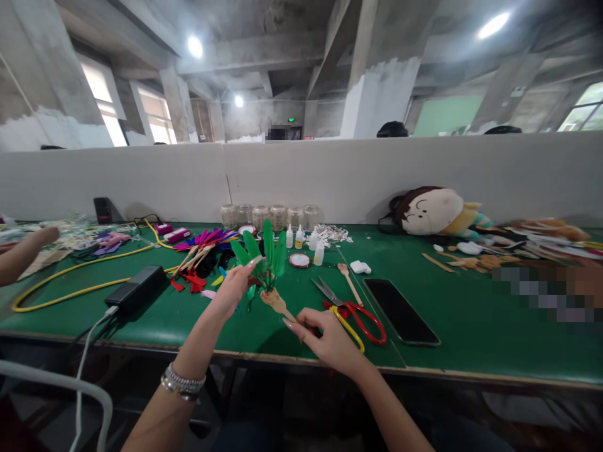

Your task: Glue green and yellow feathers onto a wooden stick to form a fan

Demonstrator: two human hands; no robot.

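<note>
My right hand (325,336) pinches the thin handle of a small wooden stick (277,302), whose broad end points up and away from me. Several green feathers (268,248) fan out from that broad end. My left hand (238,285) has its fingers closed at the feathers on their left side; the fingertips are partly hidden. Just right of my right hand lie scissors (358,317) with red handles, beside a yellow-handled tool (351,329). Another wooden stick (351,285) lies behind the scissors.
Small white glue bottles (298,238) stand before glass jars (277,216). Coloured feathers (207,238), a black power adapter (136,292) and a yellow cable (70,267) are left. A phone (400,312) and plush doll (433,210) are right. Another person's arm (31,251) reaches in at far left.
</note>
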